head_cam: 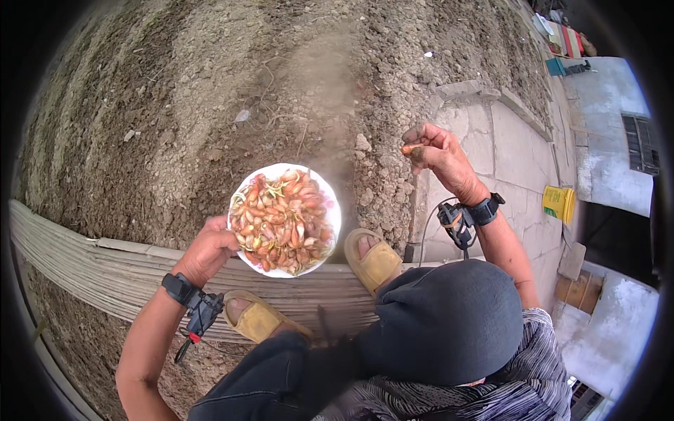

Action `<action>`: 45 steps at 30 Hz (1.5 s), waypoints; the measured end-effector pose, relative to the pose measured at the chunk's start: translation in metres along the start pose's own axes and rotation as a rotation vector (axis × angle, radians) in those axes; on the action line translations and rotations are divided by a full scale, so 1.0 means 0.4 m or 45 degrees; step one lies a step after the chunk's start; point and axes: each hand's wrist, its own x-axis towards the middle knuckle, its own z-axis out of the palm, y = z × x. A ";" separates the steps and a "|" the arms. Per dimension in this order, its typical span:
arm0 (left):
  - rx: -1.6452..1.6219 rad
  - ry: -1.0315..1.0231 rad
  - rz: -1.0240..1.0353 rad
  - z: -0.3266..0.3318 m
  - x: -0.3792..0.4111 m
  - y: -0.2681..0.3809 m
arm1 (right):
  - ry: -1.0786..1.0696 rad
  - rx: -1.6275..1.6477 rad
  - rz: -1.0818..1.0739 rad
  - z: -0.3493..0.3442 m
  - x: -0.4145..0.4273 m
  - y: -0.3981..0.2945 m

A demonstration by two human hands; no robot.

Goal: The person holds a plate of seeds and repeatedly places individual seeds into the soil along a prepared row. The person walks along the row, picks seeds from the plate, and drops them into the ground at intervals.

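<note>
My left hand [209, 246] grips the near left rim of a round white plate [333, 221], holding it above the soil's front edge. Small reddish-brown shallot bulbs [281, 221] are heaped on it, some with pale green sprouts. Out to the right, my right hand [434, 152] pinches a single shallot bulb [412, 149] between thumb and fingers, raised near the border of soil and paving. Dirt darkens those fingertips. Both wrists wear black straps with small devices and cables.
Tilled, cloddy soil [221, 131] with shallow ridges stretches ahead. My yellow sandals [371, 258] are on and beside a ribbed walkway [158, 279]. Concrete paving [518, 142] runs along the right, with a yellow bucket [559, 204] by a pale wall [605, 105]. Low edging blocks [526, 113] border the soil.
</note>
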 end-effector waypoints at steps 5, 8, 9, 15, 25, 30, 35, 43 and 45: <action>-0.114 0.072 0.083 -0.136 -0.042 0.026 | 0.644 -0.265 0.279 -0.261 -0.262 0.006; -0.161 0.079 0.130 -0.203 -0.060 0.052 | 0.964 -0.523 0.413 -0.376 -0.453 -0.051; -0.156 0.083 0.167 -0.238 -0.072 0.072 | 1.054 -0.575 0.460 -0.395 -0.489 -0.072; -0.183 0.176 0.339 -0.333 -0.126 0.108 | 1.245 -0.851 0.466 -0.479 -0.516 -0.127; -0.340 0.395 0.377 -0.318 -0.237 0.103 | 0.870 -1.063 0.129 -0.521 0.080 -0.130; -0.222 0.550 0.262 -0.212 -0.233 0.179 | 0.500 -1.320 -0.024 -0.482 0.451 -0.094; -0.172 0.574 0.133 -0.089 -0.094 0.231 | 0.178 -1.490 -0.458 -0.464 0.724 -0.021; -0.213 0.363 0.083 0.174 0.276 0.292 | 0.102 -1.683 -0.704 -0.518 1.071 0.075; -0.213 0.405 0.112 0.214 0.346 0.287 | -0.009 -1.704 -0.821 -0.501 1.141 0.108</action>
